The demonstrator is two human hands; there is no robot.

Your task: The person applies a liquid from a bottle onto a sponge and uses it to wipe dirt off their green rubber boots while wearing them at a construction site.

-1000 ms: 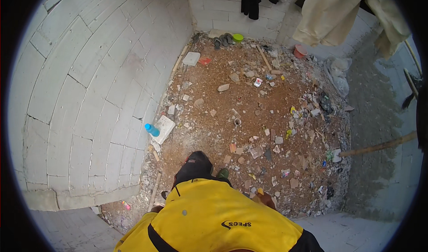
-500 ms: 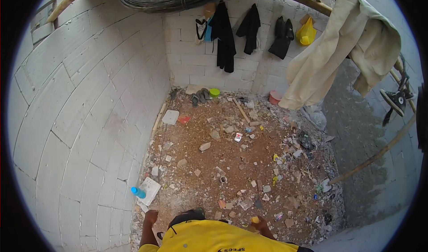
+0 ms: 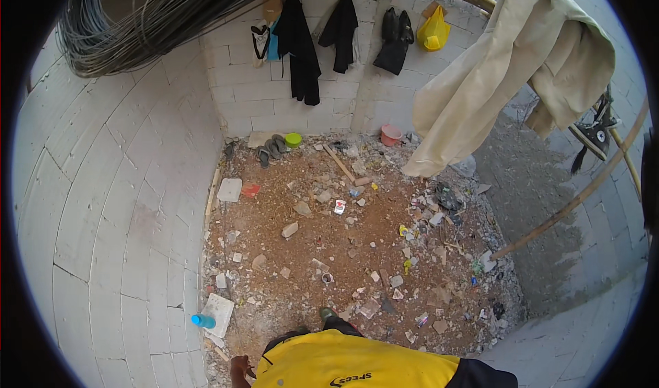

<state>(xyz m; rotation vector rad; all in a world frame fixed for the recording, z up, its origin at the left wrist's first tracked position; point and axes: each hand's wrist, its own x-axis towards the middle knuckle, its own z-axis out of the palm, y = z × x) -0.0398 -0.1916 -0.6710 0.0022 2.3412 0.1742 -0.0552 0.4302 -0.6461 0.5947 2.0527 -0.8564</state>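
Note:
My left hand (image 3: 241,366) hangs low beside my body at the lower edge, with fingers loosely bent and slightly apart. Nothing shows in it. My right hand is out of view; only the dark right sleeve (image 3: 484,373) of my yellow shirt (image 3: 357,360) appears. Nearest to my left hand are a white slab (image 3: 221,314) on the ground and a blue bottle (image 3: 203,321) at its left edge. The front of one shoe (image 3: 328,312) sticks out ahead of my shirt.
Rubble and litter cover the dirt floor (image 3: 274,285). A coil of wire (image 3: 137,34) hangs overhead at left, a beige cloth (image 3: 480,79) at right. A wooden pole (image 3: 563,223) leans by the right wall. Sandals (image 3: 273,147), a green bowl (image 3: 293,139) and a pink bucket (image 3: 391,134) sit at the back.
The view has turned, with the far wall shifting left and the wire coil coming closer. My right hand, which held a small yellowish thing, has left the view. One shoe now shows ahead.

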